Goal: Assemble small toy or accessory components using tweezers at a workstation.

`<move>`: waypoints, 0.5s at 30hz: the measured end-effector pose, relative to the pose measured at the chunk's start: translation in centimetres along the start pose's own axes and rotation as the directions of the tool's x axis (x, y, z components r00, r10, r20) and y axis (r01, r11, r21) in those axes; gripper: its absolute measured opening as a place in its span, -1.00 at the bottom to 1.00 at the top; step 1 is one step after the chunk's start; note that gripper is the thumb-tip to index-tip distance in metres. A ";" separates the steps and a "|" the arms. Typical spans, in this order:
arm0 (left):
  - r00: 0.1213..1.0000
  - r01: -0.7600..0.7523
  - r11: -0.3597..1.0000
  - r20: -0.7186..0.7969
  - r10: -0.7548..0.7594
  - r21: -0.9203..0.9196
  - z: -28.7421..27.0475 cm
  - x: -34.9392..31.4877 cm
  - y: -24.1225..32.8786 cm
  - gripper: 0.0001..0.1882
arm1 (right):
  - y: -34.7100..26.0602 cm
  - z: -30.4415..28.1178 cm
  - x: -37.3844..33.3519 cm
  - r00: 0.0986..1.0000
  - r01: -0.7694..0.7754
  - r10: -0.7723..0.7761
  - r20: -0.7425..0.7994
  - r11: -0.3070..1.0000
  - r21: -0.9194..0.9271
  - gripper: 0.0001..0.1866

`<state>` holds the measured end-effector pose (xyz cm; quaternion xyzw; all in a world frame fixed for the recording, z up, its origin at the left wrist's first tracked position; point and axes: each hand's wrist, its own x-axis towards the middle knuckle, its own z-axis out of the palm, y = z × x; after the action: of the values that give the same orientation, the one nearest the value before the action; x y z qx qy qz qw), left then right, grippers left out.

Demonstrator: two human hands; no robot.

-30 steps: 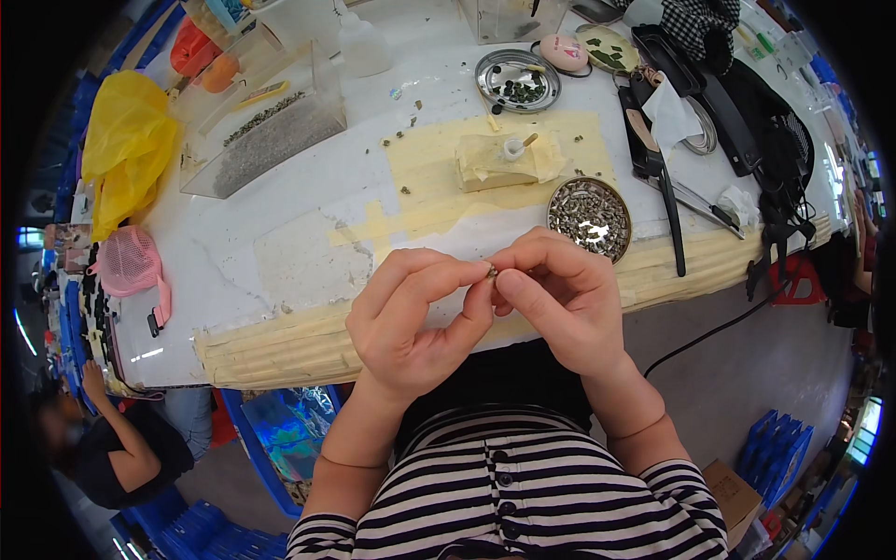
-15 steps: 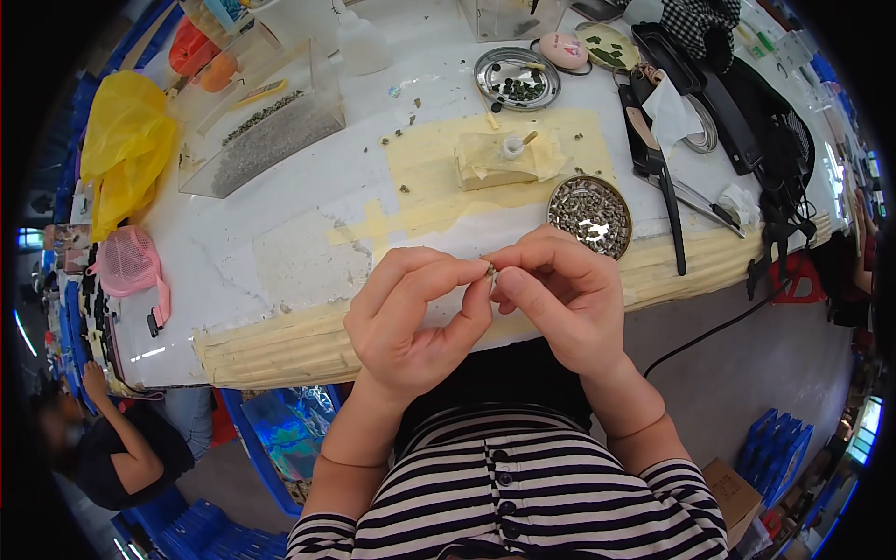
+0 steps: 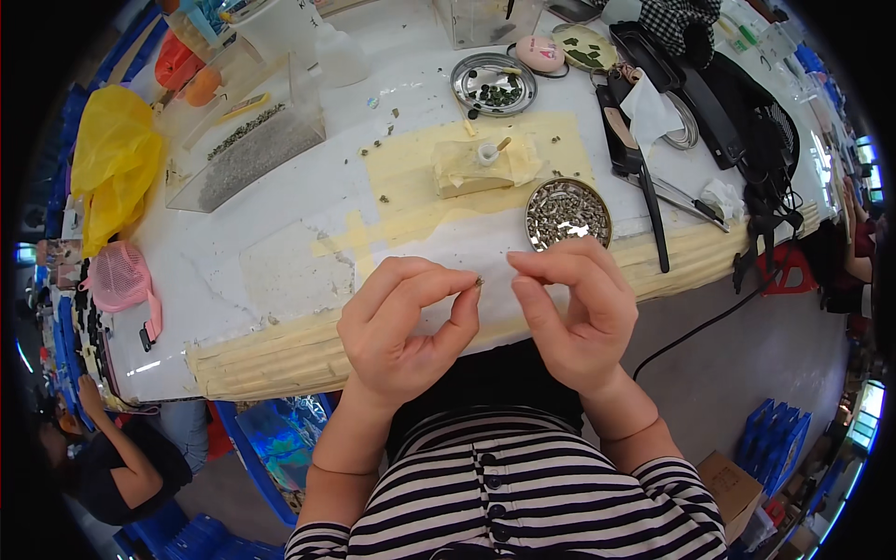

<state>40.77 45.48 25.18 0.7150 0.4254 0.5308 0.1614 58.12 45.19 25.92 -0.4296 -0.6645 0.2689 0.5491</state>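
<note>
Left hand [image 3: 406, 322] pinches 1 tiny part [image 3: 480, 281]; right hand [image 3: 588, 317] holds nothing visible, thumb and forefinger parted.
The part sits between 2 left fingertips, over the near side of the table [image 3: 205, 252], just left of the right fingertips and apart from them; its shape is too small to tell. A light pinch at the very tips seems best, leaving most of its surface exposed and unlikely to twist. The right hand looks well placed to steady it, ideally meeting it squarely rather than poking. The dish [image 3: 610, 219] of loose bits [image 3: 560, 203] lies just beyond the right hand, so the knuckles should stay clear of its rim. The block [image 3: 462, 175] with its white cup [image 3: 486, 156] stands farther off.
</note>
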 end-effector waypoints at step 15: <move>0.948 -0.023 0.979 0.316 -0.043 0.203 1.2 0.3 1.7 -0.82 | 2.4 -4.4 -1.6 0.985 0.012 -0.060 -0.163 0.959 -0.282 -0.83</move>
<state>42.58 45.05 26.07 0.8019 0.4496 0.3610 0.1567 63.05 44.49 24.21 -0.5120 -0.6544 0.1249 0.5422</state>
